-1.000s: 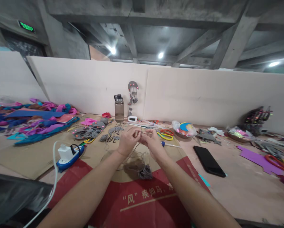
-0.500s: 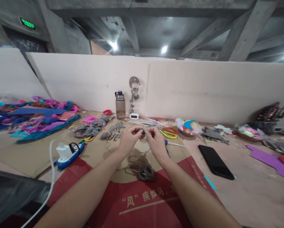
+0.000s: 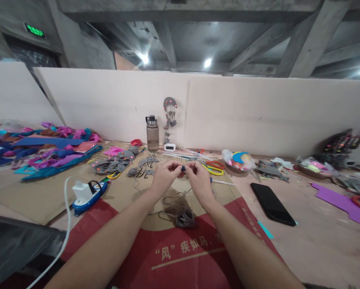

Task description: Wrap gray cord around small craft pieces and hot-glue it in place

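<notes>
My left hand (image 3: 164,178) and my right hand (image 3: 199,178) are raised over the table, fingertips pinched together on a small blue piece (image 3: 183,168) between them. A thin grey string hangs from the pinch down to a loose coil of grey cord (image 3: 181,214) lying on the cardboard below. Both hands are closed in a pinch. Yellow-handled scissors (image 3: 213,170) lie just beyond my right hand.
A black phone (image 3: 272,198) lies to the right. A blue and white glue-gun-like tool (image 3: 88,193) with a white cable sits at left. A water bottle (image 3: 152,133) stands by the white wall. Coloured foam scraps (image 3: 47,150) pile at far left, purple foam (image 3: 339,200) at right.
The view has dropped slightly. A small blue piece has appeared between my fingertips, and my hands have stayed close together over the cord.
</notes>
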